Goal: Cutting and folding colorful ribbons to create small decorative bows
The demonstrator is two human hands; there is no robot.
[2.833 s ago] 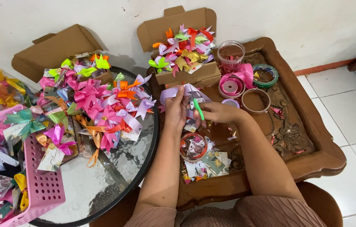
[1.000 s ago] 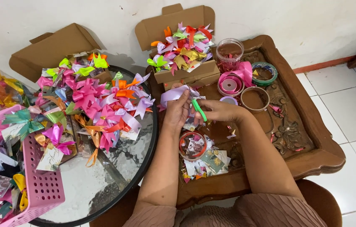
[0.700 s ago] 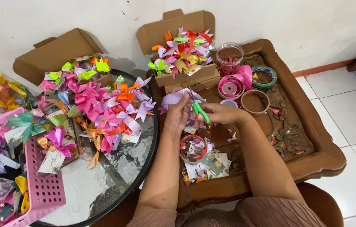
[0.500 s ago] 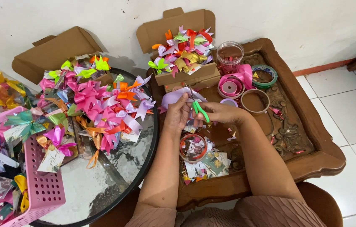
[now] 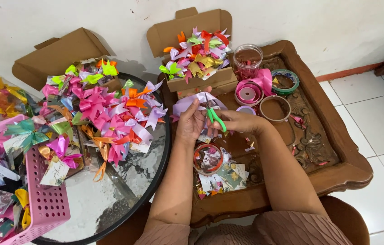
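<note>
The left hand pinches a loop of pale purple ribbon between thumb and fingers. The right hand is curled tight around green scissors, and the blades point up at the ribbon. Both hands and the ribbon are over the brown wooden worktop, just in front of the open cardboard box that is full of bright bows.

Right of the box stands a clear plastic jar. A pink ribbon roll lies just in front of the jar, and a green ribbon roll lies beside the pink one. Near them is an empty brown ring.

In front of the hands, closer to the person, sits a small round tub with scraps inside, and paper bits lie beside it.

Left of the box is a round glass table with a big pile of bows on it. A pink basket sits at the far left edge of that table.
</note>
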